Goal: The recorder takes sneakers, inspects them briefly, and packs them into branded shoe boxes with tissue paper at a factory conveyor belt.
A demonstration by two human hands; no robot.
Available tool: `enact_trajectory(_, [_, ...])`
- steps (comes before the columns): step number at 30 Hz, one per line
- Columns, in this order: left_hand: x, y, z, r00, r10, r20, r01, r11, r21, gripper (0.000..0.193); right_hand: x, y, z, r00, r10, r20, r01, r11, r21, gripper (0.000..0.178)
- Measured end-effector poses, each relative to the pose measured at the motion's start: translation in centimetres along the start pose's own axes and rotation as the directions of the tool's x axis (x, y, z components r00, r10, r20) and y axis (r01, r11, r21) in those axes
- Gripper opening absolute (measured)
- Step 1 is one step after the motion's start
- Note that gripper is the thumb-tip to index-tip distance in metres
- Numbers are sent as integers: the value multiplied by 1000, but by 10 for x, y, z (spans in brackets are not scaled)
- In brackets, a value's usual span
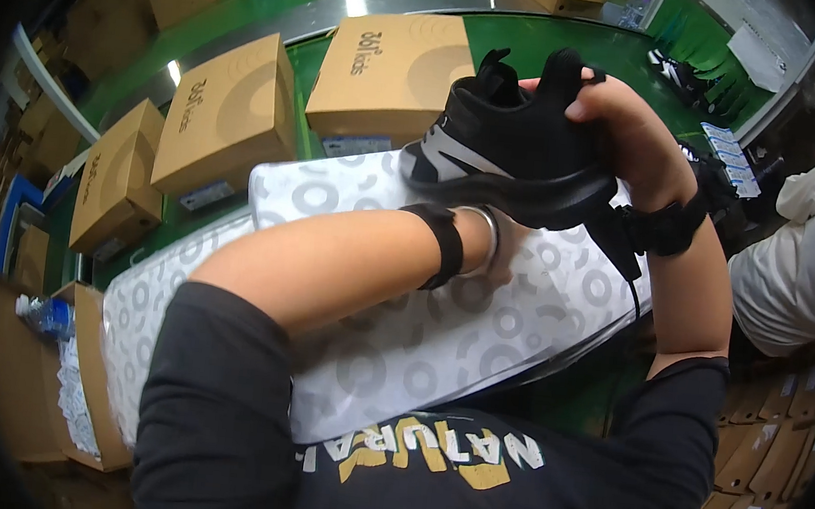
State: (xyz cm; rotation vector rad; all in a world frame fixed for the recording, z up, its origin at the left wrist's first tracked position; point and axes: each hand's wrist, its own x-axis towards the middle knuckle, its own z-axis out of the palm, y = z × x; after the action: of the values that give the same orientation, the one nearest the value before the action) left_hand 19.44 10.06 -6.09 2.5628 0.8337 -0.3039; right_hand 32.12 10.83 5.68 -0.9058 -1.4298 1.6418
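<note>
My right hand (630, 129) is closed around the heel and collar of a black sneaker (520, 153) with a pale stripe on its side. The sneaker is in the air, its toe to the left and its sole down. Below it lies a stack of white wrapping paper (399, 342) printed with grey rings. My left hand (497, 261) is low over this paper, under the sneaker. Its fingers are mostly hidden behind the wrist and the shoe. Black straps circle both wrists, and a silver bangle (492, 238) is on the left one.
Several brown shoe boxes (230, 115) stand along a green conveyor (298, 67) beyond the paper. At left an open carton (87, 371) holds white packets beside a bottle (45, 315). More sneakers (675, 74) lie far right. A person in pale trousers (793, 272) is nearby, above stacked boxes (761, 455).
</note>
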Motion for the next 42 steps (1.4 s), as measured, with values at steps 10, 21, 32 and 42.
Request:
enact_trajectory(10, [-197,97,-46,760,607,-232,-599,793,115,30,-86,86,98,804,-132,579,564,-135,-814,24])
enact_trajectory(21, [-213,-28,18,793,-75,-605,24,995,-92,46,-117,105,-69,917,-193,-349,-370,-89,-925,20])
enact_trajectory(32, [-207,-32,33,761,-138,-634,17,981,-193,41,-122,155,-85,773,-564,-291,-499,-257,-827,14])
enact_trajectory(42, [-203,-32,34,745,-159,-648,7,973,-232,38,-124,153,-79,677,-429,-598,-668,-16,-744,19])
